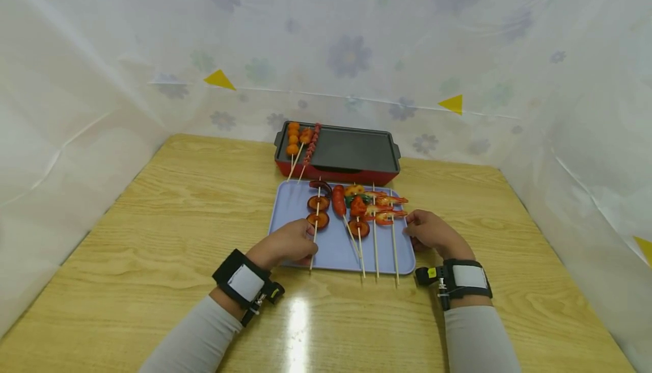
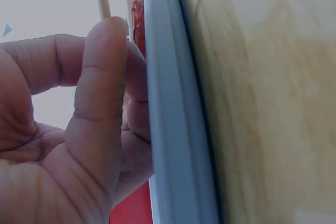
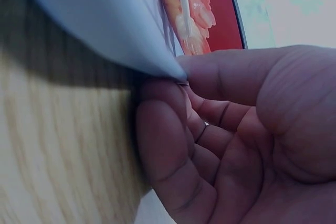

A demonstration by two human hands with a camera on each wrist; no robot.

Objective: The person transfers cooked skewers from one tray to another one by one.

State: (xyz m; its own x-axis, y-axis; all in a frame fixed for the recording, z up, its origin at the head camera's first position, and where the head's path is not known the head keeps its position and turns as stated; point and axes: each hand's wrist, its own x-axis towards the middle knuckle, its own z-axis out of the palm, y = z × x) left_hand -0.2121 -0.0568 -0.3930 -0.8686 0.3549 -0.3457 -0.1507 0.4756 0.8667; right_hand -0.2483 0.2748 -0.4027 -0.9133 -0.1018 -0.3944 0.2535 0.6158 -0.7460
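My left hand (image 1: 287,243) pinches the stick of a skewer (image 1: 318,221) threaded with round brown slices and a dark red curved piece, above the left part of a pale blue tray (image 1: 333,251). In the left wrist view, thumb and fingers close around the stick (image 2: 103,3) beside the tray's rim (image 2: 176,129). My right hand (image 1: 433,232) grips the tray's right edge, the rim (image 3: 152,61) between thumb and fingers. On the tray lie a sausage skewer (image 1: 338,200), a mixed vegetable skewer (image 1: 359,208) and shrimp skewers (image 1: 384,214).
Behind the tray stands a red grill with a dark plate (image 1: 356,146). At its left end lie an orange ball skewer (image 1: 292,140), an orange-red piece on a stick (image 1: 305,136) and a thin red skewer (image 1: 312,144). A patterned plastic sheet (image 1: 351,56) encloses the wooden table (image 1: 214,192).
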